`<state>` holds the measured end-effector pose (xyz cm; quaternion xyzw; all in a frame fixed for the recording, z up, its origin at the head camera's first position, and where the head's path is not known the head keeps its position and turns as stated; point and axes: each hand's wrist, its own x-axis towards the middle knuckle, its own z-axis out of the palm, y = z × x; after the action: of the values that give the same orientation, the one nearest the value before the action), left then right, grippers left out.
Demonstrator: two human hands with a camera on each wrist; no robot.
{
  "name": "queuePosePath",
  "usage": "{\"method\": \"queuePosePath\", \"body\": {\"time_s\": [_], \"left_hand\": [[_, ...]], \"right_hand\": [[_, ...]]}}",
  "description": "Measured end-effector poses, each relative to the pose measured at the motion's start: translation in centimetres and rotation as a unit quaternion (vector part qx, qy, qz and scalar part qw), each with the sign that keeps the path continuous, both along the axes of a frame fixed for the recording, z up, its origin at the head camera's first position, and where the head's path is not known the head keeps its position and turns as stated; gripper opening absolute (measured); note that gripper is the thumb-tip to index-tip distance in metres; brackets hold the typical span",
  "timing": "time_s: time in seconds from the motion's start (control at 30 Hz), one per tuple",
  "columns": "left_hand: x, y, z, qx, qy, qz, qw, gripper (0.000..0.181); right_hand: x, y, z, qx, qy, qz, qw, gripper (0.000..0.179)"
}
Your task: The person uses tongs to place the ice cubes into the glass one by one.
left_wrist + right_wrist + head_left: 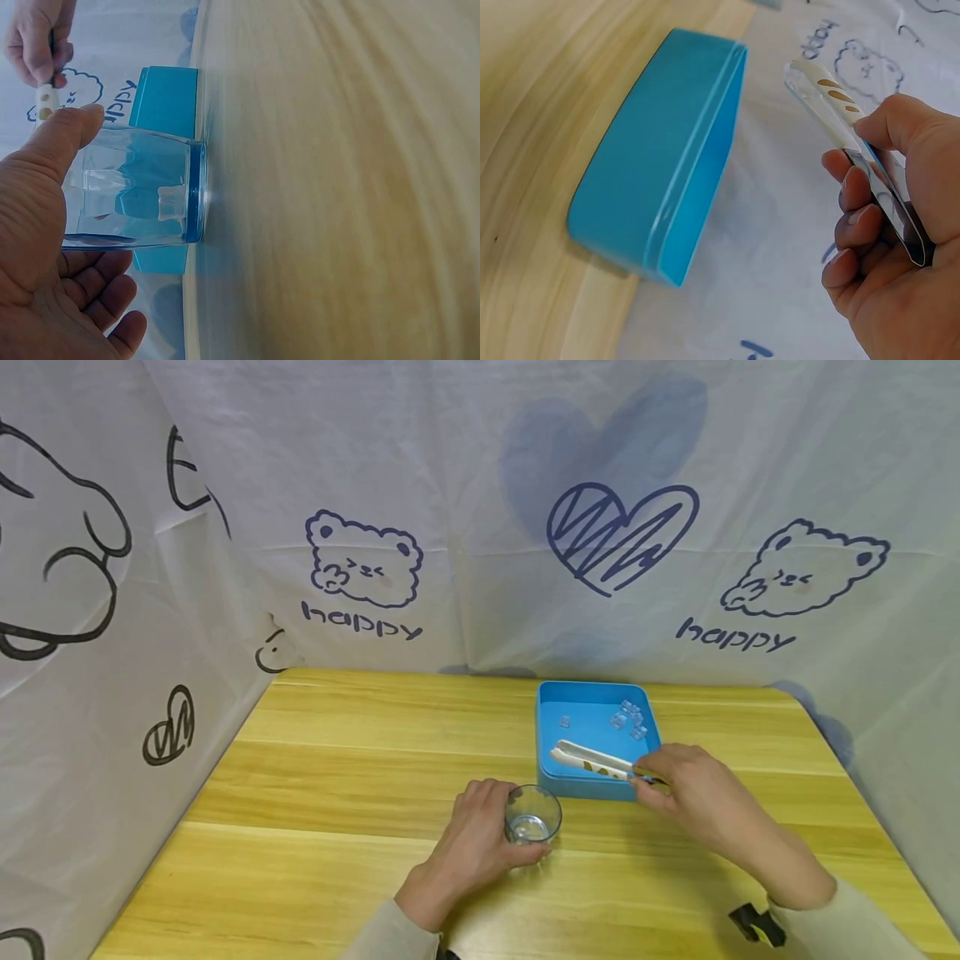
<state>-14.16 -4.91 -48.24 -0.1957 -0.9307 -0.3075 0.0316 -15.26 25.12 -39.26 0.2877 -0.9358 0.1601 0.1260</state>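
My left hand (pixel 480 835) curls round a clear drinking glass (pixel 532 814) that stands upright on the table, thumb on the near side. Low inside the glass, the left wrist view shows a small clear cube (pixel 171 202). My right hand (pixel 686 785) holds a pair of tongs (pixel 844 124) with white, gold-marked ends and a shiny metal handle, pinched between thumb and fingers. The tongs' ends point left over the near part of a blue box (pixel 596 789), with nothing seen between them. Several clear cubes (pixel 633 718) lie at the box's right, and a single cube (pixel 565 722) lies apart at its left.
The wooden table (pixel 337 760) carries the box near its back edge, with the glass in front and to the left. White cloth (pixel 465 527) with bear and heart drawings hangs behind the table and at its sides.
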Motion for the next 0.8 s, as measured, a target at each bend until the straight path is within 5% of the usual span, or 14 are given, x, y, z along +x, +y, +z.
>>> {"method": "queuePosePath", "body": {"time_s": [0.27, 0.47, 0.8], "left_hand": [[0.0, 0.0, 0.0, 0.001, 0.003, -0.001, 1.0000, 0.077], [0.0, 0.0, 0.1, 0.000, 0.005, 0.000, 1.0000, 0.078], [0.0, 0.1, 0.0, -0.001, 0.005, -0.001, 1.0000, 0.079]], "right_hand": [[1.9, -1.1, 0.7, -0.006, 0.006, 0.042, 0.9991, 0.006], [2.4, -1.5, -0.2, -0.012, 0.032, 0.085, 0.9958, 0.010], [2.5, -1.9, -1.6, -0.010, 0.063, 0.097, 0.9933, 0.011]]}}
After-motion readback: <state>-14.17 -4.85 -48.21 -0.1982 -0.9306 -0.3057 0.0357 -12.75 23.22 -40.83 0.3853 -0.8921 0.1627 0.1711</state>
